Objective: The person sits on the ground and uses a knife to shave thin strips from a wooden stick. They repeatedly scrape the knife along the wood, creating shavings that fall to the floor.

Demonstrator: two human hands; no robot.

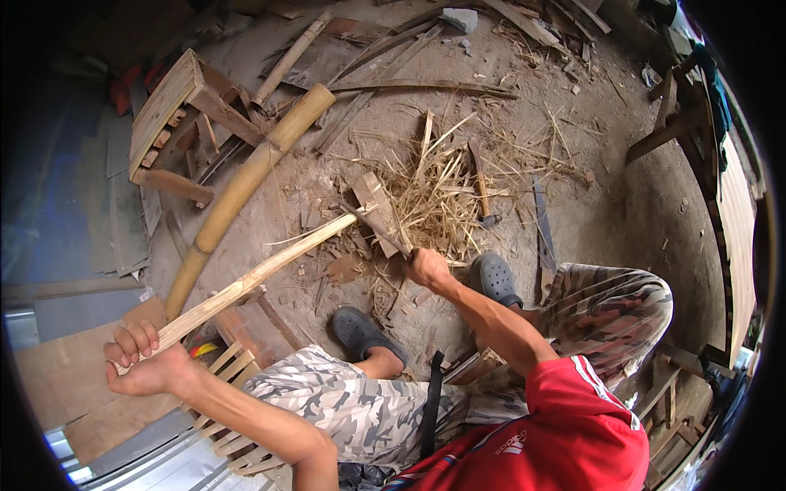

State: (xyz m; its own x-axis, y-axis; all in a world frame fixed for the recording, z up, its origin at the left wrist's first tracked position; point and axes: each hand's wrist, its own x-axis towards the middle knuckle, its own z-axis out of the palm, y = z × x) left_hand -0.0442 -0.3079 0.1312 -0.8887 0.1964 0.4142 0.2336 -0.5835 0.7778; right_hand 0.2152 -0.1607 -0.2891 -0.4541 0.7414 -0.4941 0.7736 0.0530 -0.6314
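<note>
A long, pale bamboo strip (262, 272) slants from lower left to the middle of the head view. My left hand (146, 357) is closed around its near end. In my closed right hand (428, 268) is a knife (378, 226) with a dark narrow blade, its handle mostly hidden by the fingers. The blade crosses the strip's far end, just above a small wooden block (372, 194) on the ground. Whether the blade touches the strip I cannot tell. A heap of thin shavings (438, 192) lies beyond the block.
A thick bamboo pole (237, 196) leans left of the strip, beside a wooden stool (172, 123). A hammer (481, 192) lies in the shavings, with a saw (542, 221) to its right. My shoes (364, 334) flank the work. Planks (426, 84) and scraps lie behind.
</note>
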